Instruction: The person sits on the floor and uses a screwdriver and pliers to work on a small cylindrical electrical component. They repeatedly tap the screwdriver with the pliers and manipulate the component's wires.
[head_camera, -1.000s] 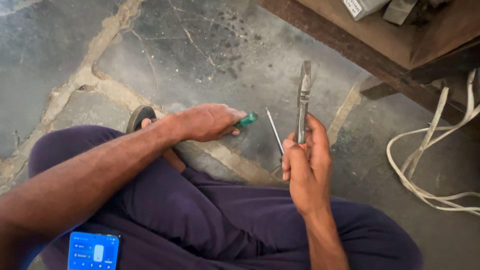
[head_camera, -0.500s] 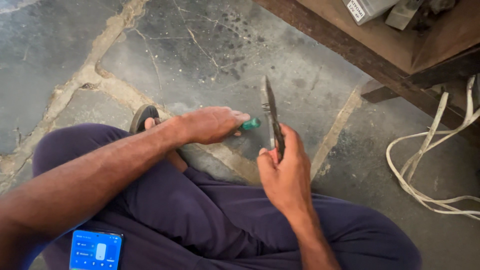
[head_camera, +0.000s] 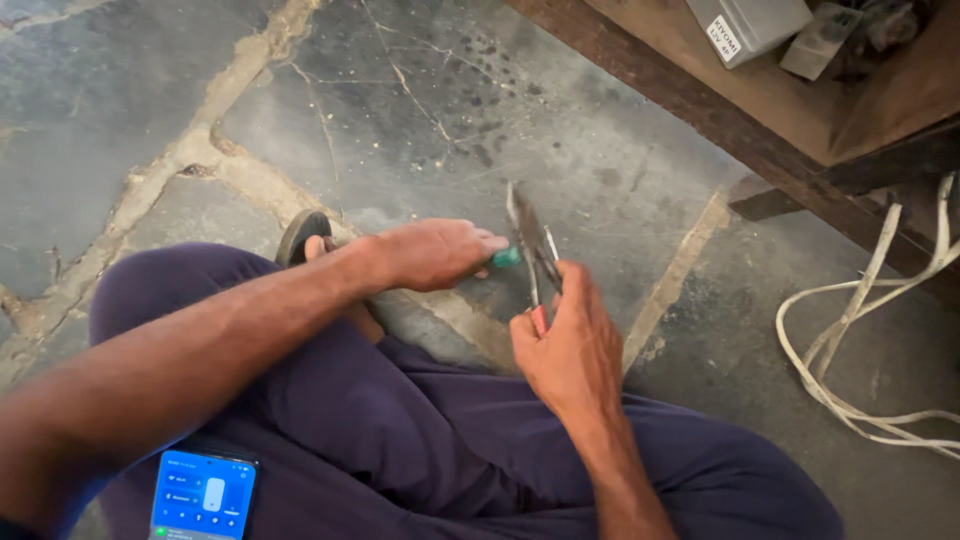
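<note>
Pliers (head_camera: 527, 240) with red grips stand nearly upright above the stone floor (head_camera: 420, 110), clasped at the handles by the right hand (head_camera: 570, 345), fingers wrapped around them. Just beside the pliers, the left hand (head_camera: 430, 253) is clenched around a green-handled tool (head_camera: 505, 258), its tip hidden. A lit phone (head_camera: 203, 495) rests on the lap; white cable (head_camera: 860, 330) lies well apart at right.

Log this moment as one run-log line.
left hand: gripping green-handled tool | right hand: holding pliers upright | seated on stone floor
</note>
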